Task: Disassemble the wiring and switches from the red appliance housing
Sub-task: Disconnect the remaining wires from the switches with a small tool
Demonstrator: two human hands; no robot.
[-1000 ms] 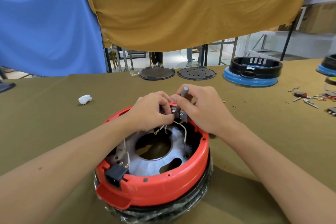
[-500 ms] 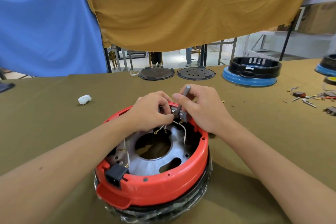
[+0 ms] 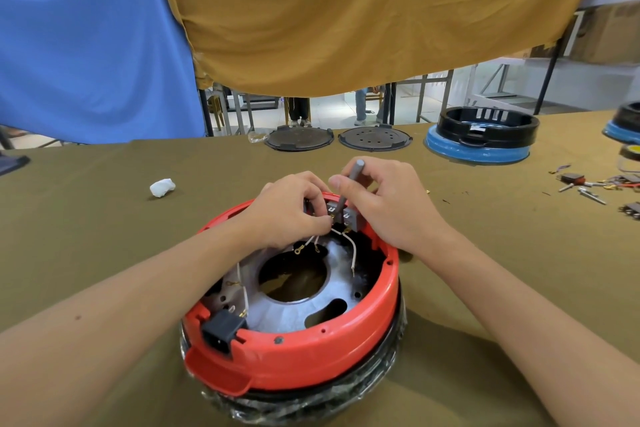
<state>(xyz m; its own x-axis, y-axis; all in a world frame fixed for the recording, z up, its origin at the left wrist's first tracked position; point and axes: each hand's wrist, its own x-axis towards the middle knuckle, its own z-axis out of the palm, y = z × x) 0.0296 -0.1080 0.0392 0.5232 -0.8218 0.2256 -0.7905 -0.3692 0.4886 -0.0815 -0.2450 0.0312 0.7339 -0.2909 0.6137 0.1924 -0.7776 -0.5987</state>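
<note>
Red housing sits open side up at the bench's near edge, centre. Grey switch block at its far rim, white wires trailing from it over the metal plate. Left hand: grip pinched on the wires at the block. Right hand: grip clamped on a grey screwdriver, tip down on the block. Black socket at near rim. White wad toward the left edge; loose parts at the right edge.
</note>
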